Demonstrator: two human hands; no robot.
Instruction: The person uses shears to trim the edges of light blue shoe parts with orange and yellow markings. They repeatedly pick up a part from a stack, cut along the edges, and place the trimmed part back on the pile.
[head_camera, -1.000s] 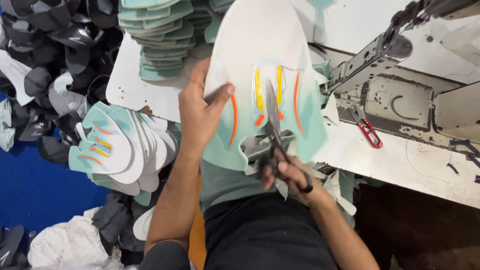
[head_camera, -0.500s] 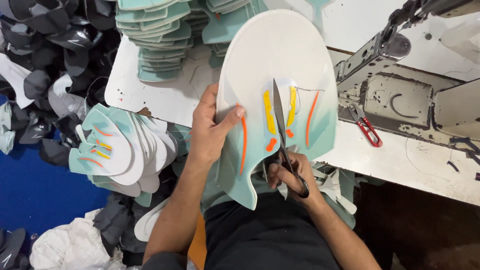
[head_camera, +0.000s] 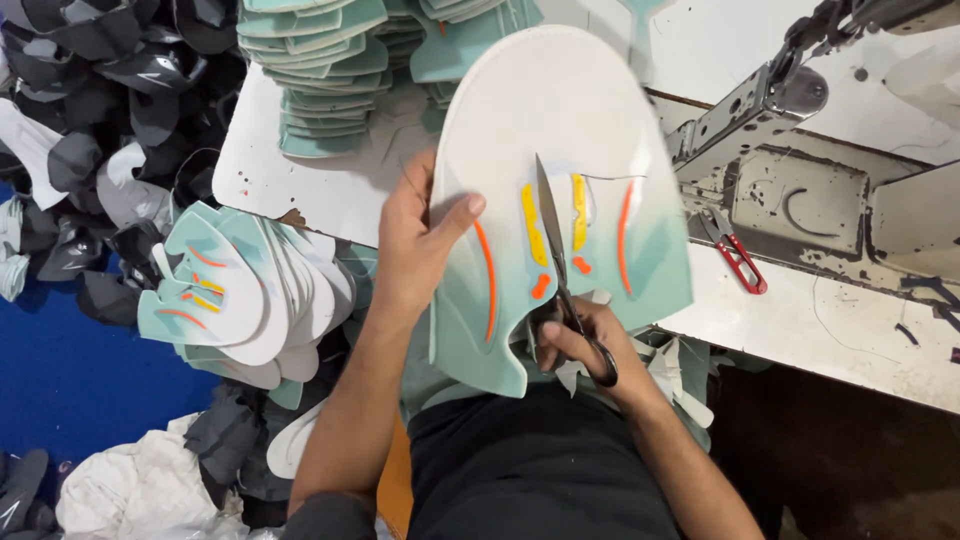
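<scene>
Cutting 1 shoe panel (head_camera: 560, 130), 1 scissors (head_camera: 556, 250), 2 hands

two hands: left hand (head_camera: 415, 245), right hand (head_camera: 580, 345). one pair of large scissors (head_camera: 560, 270), blades up over one big white and mint shoe upper piece (head_camera: 560, 120). on that piece, two orange curved stripes, two yellow bars, two small orange spots. one small red-handled thread snip (head_camera: 735, 255) near the front edge of the white table (head_camera: 800, 330). one sewing machine (head_camera: 800, 170) toward the right edge. at least three stacks of mint pieces (head_camera: 315, 85) along the far edge; exact count per stack not readable. one fanned pile of white and mint pieces (head_camera: 240, 295) off the left edge. one heap of dark pieces (head_camera: 90, 130) at far left, too many to count.
</scene>
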